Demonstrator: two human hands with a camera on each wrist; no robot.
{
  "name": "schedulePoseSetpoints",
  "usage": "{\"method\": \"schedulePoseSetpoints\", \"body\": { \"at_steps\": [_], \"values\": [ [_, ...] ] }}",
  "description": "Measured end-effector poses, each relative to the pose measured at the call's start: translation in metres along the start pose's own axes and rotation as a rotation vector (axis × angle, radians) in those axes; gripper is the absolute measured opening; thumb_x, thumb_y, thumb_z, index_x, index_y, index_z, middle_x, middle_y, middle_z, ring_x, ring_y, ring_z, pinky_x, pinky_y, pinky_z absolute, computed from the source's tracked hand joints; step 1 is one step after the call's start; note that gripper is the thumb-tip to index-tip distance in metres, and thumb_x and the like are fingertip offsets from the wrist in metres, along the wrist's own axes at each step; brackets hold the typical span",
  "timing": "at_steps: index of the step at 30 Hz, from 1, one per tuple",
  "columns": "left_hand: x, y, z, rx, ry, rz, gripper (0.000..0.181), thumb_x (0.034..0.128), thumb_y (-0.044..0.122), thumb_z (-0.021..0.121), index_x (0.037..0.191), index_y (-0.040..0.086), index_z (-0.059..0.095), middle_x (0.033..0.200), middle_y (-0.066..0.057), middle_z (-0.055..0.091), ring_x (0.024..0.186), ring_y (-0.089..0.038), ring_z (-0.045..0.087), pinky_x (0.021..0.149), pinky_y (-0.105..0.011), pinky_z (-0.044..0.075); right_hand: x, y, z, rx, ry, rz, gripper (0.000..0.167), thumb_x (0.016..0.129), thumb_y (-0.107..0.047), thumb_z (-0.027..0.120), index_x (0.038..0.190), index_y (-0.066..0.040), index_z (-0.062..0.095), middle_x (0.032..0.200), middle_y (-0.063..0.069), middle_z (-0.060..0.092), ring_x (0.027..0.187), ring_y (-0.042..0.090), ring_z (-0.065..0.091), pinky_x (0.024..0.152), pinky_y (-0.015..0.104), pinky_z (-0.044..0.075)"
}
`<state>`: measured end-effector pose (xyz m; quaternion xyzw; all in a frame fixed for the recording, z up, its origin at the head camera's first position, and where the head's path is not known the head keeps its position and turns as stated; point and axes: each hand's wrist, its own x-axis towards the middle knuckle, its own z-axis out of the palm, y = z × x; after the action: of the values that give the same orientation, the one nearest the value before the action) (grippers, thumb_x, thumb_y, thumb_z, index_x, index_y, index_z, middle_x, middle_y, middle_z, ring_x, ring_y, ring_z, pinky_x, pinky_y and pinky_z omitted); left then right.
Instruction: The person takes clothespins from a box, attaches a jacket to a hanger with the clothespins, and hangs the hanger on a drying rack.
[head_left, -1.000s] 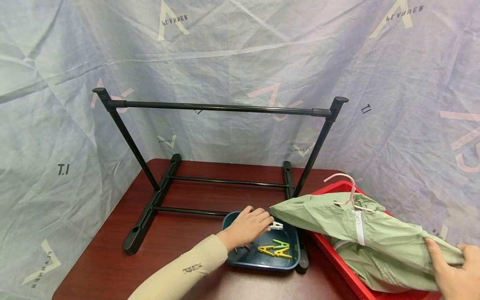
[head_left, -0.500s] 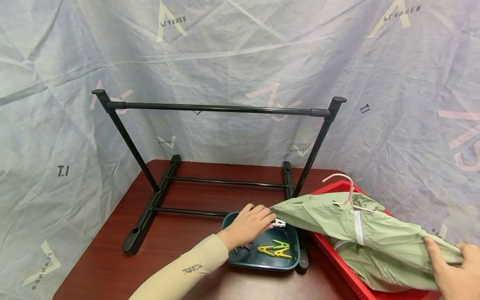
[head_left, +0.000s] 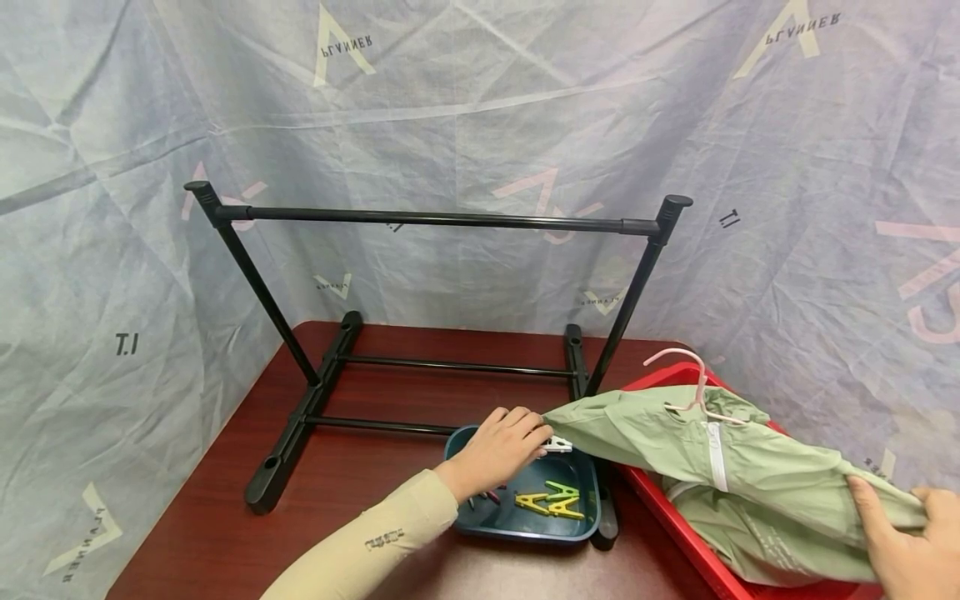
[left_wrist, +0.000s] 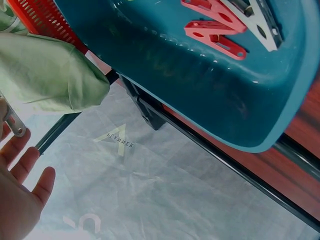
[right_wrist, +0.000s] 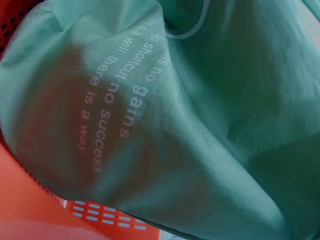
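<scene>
Hands (head_left: 497, 452) (head_left: 911, 542) apart: left, knuckles up, pinching clothespin (head_left: 558, 445); right gripping garment (head_left: 795, 471).

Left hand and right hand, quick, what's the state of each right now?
Left hand: closed, pinching a white clip.
Right hand: closed, gripping the green garment.

On the left a smooth cream sleeve (head_left: 360, 546) is worn, its cuff (head_left: 441, 493) set just behind the bare left hand (head_left: 495, 450); dark lettering (head_left: 384, 539), too small to be read, is printed across the sleeve near that hand. The right hand (head_left: 909, 537) is bare too
</scene>
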<state>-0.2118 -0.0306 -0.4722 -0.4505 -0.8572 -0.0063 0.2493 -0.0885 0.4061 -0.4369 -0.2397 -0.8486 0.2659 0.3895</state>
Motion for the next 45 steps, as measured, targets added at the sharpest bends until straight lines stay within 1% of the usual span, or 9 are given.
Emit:
{"method": "schedulePoseSetpoints", "body": {
  "at_steps": [8, 11, 12, 15, 16, 26, 33, 38, 45],
  "values": [
    [0.002, 0.002, -0.004, 0.003, 0.000, 0.000, 0.026, 0.1021, 0.036, 0.056, 0.123, 0.023, 0.062, 0.115, 0.008, 0.061, 0.112, -0.011, 0.051, 0.087, -0.030, 0.041, 0.000, -0.001, 0.000, -0.004, -0.001, 0.008, 0.047, 0.092, -0.030, 0.066, 0.106, 0.013, 0.054, 0.093, 0.031, 0.048, 0.068, -0.009, 0.022, 0.061, 0.030, 0.024],
    [0.003, 0.004, -0.007, 0.009, 0.018, 0.005, 0.026, 0.1018, 0.036, 0.056, 0.123, 0.023, 0.062, 0.114, 0.008, 0.061, 0.112, -0.012, 0.051, 0.088, -0.030, 0.041, 0.001, -0.002, -0.001, -0.021, -0.019, 0.017, 0.047, 0.093, -0.031, 0.064, 0.106, 0.013, 0.053, 0.094, 0.032, 0.048, 0.069, 0.013, 0.037, 0.061, 0.032, 0.024],
    [0.004, 0.004, -0.008, 0.013, 0.024, 0.007, 0.026, 0.1019, 0.037, 0.056, 0.123, 0.023, 0.062, 0.113, 0.008, 0.061, 0.112, -0.012, 0.051, 0.088, -0.030, 0.041, 0.001, -0.002, -0.001, -0.023, -0.023, 0.018, 0.047, 0.093, -0.030, 0.064, 0.106, 0.013, 0.052, 0.095, 0.033, 0.048, 0.069, 0.014, 0.039, 0.061, 0.032, 0.024],
    [0.005, 0.005, -0.010, 0.016, 0.048, 0.015, 0.025, 0.1016, 0.036, 0.057, 0.122, 0.022, 0.062, 0.112, 0.008, 0.062, 0.111, -0.012, 0.052, 0.088, -0.031, 0.042, 0.002, -0.003, -0.003, -0.046, -0.051, 0.024, 0.048, 0.095, -0.031, 0.063, 0.105, 0.014, 0.052, 0.095, 0.034, 0.048, 0.070, 0.041, 0.039, 0.060, 0.032, 0.025],
    [0.005, 0.006, -0.010, 0.014, 0.055, 0.017, 0.025, 0.1011, 0.036, 0.057, 0.121, 0.022, 0.063, 0.112, 0.008, 0.062, 0.110, -0.012, 0.052, 0.087, -0.031, 0.042, 0.002, -0.002, -0.004, -0.057, -0.059, 0.024, 0.049, 0.095, -0.032, 0.062, 0.105, 0.015, 0.051, 0.095, 0.035, 0.047, 0.069, 0.042, 0.040, 0.059, 0.032, 0.025],
    [0.009, 0.009, -0.013, 0.019, 0.068, 0.030, 0.025, 0.1022, 0.037, 0.055, 0.120, 0.022, 0.064, 0.112, 0.008, 0.063, 0.110, -0.013, 0.052, 0.086, -0.030, 0.042, 0.004, -0.001, -0.007, -0.101, -0.086, 0.018, 0.052, 0.097, -0.038, 0.059, 0.100, 0.014, 0.051, 0.080, 0.029, 0.045, 0.050, 0.028, 0.036, 0.047, 0.025, 0.022],
    [0.011, 0.009, -0.012, 0.025, 0.086, 0.029, 0.026, 0.1016, 0.037, 0.056, 0.121, 0.022, 0.064, 0.112, 0.008, 0.063, 0.109, -0.012, 0.053, 0.087, -0.030, 0.042, 0.007, -0.002, -0.006, -0.094, -0.081, 0.005, 0.052, 0.096, -0.040, 0.060, 0.095, 0.012, 0.053, 0.069, 0.020, 0.043, 0.044, 0.016, 0.030, 0.044, 0.026, 0.023],
    [0.013, 0.011, -0.013, 0.021, 0.112, 0.035, 0.025, 0.1000, 0.037, 0.059, 0.120, 0.022, 0.065, 0.111, 0.008, 0.063, 0.109, -0.012, 0.053, 0.087, -0.030, 0.042, 0.008, -0.001, -0.005, -0.059, -0.054, -0.024, 0.048, 0.094, -0.035, 0.064, 0.093, 0.012, 0.054, 0.070, 0.021, 0.045, 0.045, 0.005, 0.025, 0.045, 0.023, 0.022],
    [0.015, 0.012, -0.017, 0.019, 0.112, 0.042, 0.026, 0.1016, 0.037, 0.056, 0.120, 0.021, 0.065, 0.112, 0.008, 0.063, 0.109, -0.013, 0.053, 0.087, -0.031, 0.041, 0.007, -0.001, -0.004, -0.054, -0.048, -0.027, 0.047, 0.094, -0.035, 0.064, 0.092, 0.011, 0.054, 0.069, 0.020, 0.044, 0.044, 0.008, 0.026, 0.044, 0.024, 0.022]
  ]
}}
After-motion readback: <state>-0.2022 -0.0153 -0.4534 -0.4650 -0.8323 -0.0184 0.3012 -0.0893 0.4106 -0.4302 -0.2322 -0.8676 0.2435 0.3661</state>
